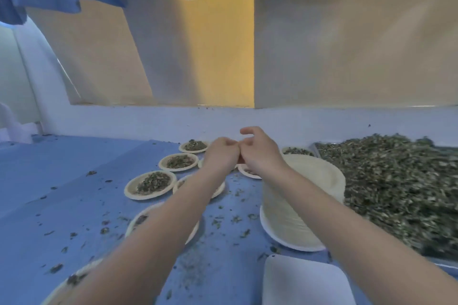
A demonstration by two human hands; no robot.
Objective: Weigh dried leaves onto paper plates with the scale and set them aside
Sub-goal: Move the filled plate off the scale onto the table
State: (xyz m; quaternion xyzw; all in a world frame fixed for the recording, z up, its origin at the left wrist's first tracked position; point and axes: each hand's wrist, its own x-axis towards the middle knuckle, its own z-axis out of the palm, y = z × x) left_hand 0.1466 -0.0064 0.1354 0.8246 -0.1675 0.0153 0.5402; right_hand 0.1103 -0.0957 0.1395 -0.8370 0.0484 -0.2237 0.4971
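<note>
My left hand (220,155) and my right hand (259,152) meet knuckle to knuckle above the far middle of the blue table. The left is curled into a fist; the right's fingers are loosely curled with one finger arched upward. Nothing shows in either hand, and the palms are hidden. Several paper plates with dried leaves lie in rows under and left of my hands, among them one plate (150,184) and another (178,161). A tall stack of empty paper plates (302,203) stands by my right forearm. A big heap of dried leaves (396,186) fills the right side.
A white, rounded flat object (304,282), possibly the scale, lies at the bottom edge. Leaf crumbs are scattered over the blue cover (74,168). A white ledge and cardboard panels (347,57) close off the back. Blue cloth hangs overhead.
</note>
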